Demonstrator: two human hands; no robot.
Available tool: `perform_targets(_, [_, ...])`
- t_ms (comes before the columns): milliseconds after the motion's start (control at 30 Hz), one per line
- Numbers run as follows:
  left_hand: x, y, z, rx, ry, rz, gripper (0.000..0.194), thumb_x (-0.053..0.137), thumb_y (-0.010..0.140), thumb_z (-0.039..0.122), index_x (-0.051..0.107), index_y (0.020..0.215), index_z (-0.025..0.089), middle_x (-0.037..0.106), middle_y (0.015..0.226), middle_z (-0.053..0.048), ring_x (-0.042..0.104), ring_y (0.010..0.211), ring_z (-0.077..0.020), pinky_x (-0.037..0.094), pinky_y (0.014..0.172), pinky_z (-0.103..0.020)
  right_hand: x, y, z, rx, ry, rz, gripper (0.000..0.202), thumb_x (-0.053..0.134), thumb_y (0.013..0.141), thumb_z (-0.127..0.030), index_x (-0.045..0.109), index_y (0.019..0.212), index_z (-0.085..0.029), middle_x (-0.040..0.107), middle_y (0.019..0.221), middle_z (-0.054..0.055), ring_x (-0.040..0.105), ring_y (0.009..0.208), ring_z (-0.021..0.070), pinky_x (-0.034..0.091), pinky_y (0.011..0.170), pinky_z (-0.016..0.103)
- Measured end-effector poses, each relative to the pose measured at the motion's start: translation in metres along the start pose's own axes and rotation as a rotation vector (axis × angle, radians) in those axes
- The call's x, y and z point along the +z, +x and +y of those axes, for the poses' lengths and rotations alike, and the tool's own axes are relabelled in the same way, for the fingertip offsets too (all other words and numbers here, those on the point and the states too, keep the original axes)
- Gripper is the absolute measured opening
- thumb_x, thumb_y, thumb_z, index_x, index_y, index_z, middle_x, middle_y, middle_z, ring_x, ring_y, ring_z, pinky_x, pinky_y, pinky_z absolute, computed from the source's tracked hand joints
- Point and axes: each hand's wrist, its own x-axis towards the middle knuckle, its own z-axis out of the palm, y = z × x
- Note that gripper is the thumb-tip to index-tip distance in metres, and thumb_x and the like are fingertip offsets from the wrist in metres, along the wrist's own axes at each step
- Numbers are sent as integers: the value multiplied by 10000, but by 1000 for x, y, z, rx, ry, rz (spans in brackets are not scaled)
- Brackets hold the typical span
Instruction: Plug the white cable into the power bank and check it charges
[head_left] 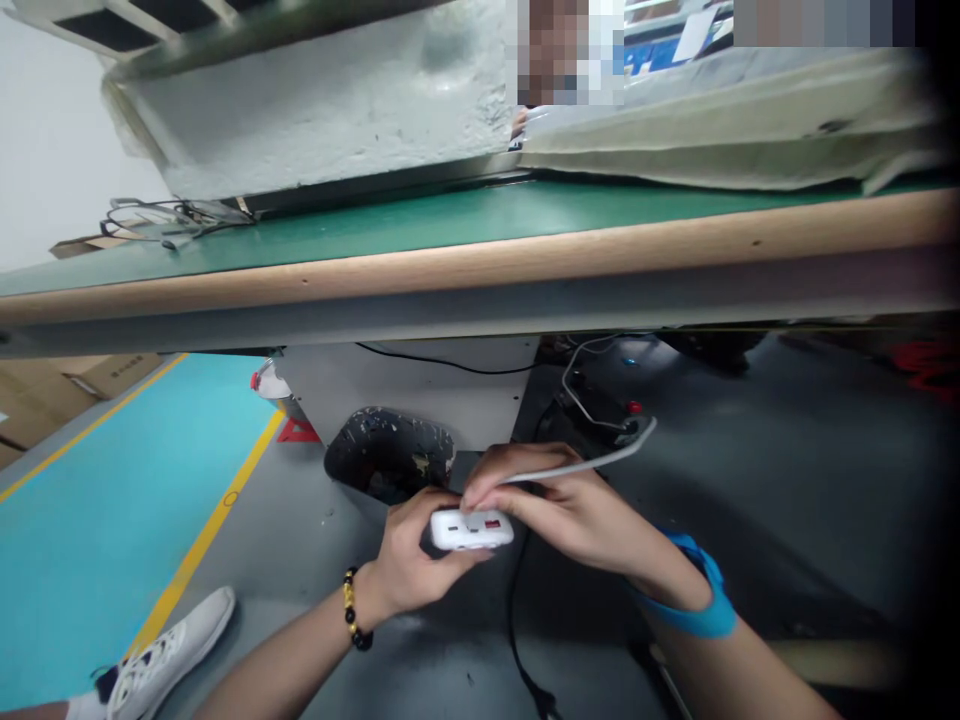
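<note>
Two hands meet low under the desk [480,262], whose wooden edge runs across the whole view above them, with a grey rail beneath it. Below that edge the room is open: grey floor [750,480] spreads to the right, and to the left a blue strip [127,500] bordered by a yellow line [202,535] runs away from the person. The desk top is green, carrying a tangle of wires [161,215] at its far left and a pale cloth [720,125] on the right, under a grey slab. A grey panel [420,385] stands under the desk with a dark, chipped plate [386,455] leaning at its foot. A white shoe [169,650] rests on the floor at the lower left. The left hand [412,560], a bead bracelet [354,610] on its wrist, is curled around a small white charger [471,528], gripping it from the left side and below. The right hand [562,505], with a blue band [697,595] on its wrist, is closed over the charger's top, fingertips pressed to it, and pinches a white cable [585,462] that bends away to the right. A black cord [517,620] trails over the floor beneath the hands.
</note>
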Motion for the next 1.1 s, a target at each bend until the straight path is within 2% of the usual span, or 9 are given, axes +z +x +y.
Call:
perform_targets(167, [-5,-1,3,-123,-53,-70,421,777,825,524,656,1017,170,710,817,-37,656,674,-163,507,613,-251,-2,1,2,-42,-32,-8,146,592,992,-156,733,978,-192,752,930,37,708,889,159,544,803,241])
perform_targets(367, [-9,-5,5,-421,-214,-168,417,822,753,501,625,858,149,629,745,-16,559,658,-138,448,612,-227,-2,2,-1,-59,-95,-8,148,588,996,-154,728,969,-193,754,933,25,708,887,141,528,806,220])
perform_targets(500, [-9,1,7,-617,-382,-178,428,836,737,484,612,867,144,641,805,-32,573,721,-148,465,658,-227,-1,3,2,43,-123,-3,164,572,1003,-178,732,971,-192,747,949,30,702,903,155,516,811,238])
perform_targets(633, [-8,9,6,-776,-545,-196,456,858,734,462,630,965,141,651,848,-31,580,742,-144,469,661,-224,2,6,11,236,-115,25,170,584,993,-234,742,943,-194,740,971,34,685,896,173,495,794,266])
perform_targets(767, [-8,12,5,-784,-540,-219,455,889,715,435,637,951,138,635,826,-17,558,730,-130,456,654,-219,5,9,21,350,11,131,226,623,958,-359,726,907,-165,696,898,46,623,761,167,452,664,278])
perform_targets(967, [-14,13,7,-775,-608,-223,442,900,719,409,667,978,136,669,865,-31,589,760,-138,469,680,-224,8,7,23,396,124,102,258,639,928,-397,718,891,-155,664,878,48,600,763,170,428,659,284])
perform_targets(1100, [-15,9,-3,-833,-706,-248,428,916,707,370,695,982,127,679,888,-41,594,767,-135,469,690,-218,11,8,30,410,131,97,274,647,934,-428,708,902,-162,663,839,38,590,738,165,416,651,287])
